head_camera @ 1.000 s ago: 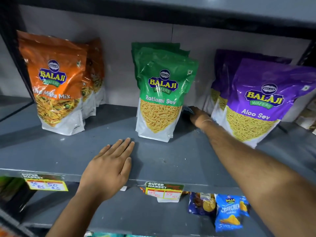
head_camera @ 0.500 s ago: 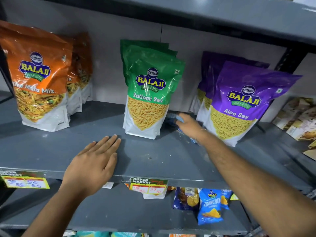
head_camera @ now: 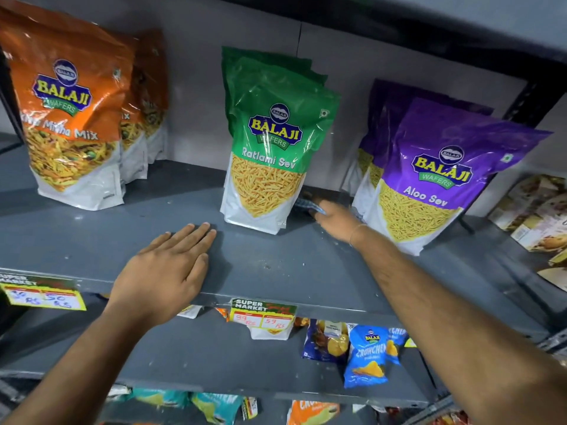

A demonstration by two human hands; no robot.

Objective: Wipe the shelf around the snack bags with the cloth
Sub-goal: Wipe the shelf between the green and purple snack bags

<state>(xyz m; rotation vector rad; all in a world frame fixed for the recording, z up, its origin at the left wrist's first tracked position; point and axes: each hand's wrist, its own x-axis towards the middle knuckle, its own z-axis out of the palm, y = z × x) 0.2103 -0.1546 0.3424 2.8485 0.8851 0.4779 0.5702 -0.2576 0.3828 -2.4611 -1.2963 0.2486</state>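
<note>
A grey shelf (head_camera: 276, 271) carries three groups of snack bags: orange bags (head_camera: 67, 118) at the left, green Ratlami Sev bags (head_camera: 273, 142) in the middle, purple Aloo Sev bags (head_camera: 429, 173) at the right. My right hand (head_camera: 337, 220) reaches into the gap between the green and purple bags and grips a blue checked cloth (head_camera: 306, 205), pressed on the shelf; most of the cloth is hidden under the hand. My left hand (head_camera: 165, 271) lies flat, palm down, on the shelf's front edge, in front of the green bags.
Price tags (head_camera: 264, 314) hang from the shelf's front lip. A lower shelf (head_camera: 214, 363) holds small blue snack packs (head_camera: 368, 354). Boxed goods (head_camera: 534, 210) lie at the far right. A dark upright post (head_camera: 527, 99) stands behind the purple bags.
My right hand with the cloth pulled forward out of the gap, then pushed back in between the green and purple bags. My left hand stayed flat on the shelf edge.
</note>
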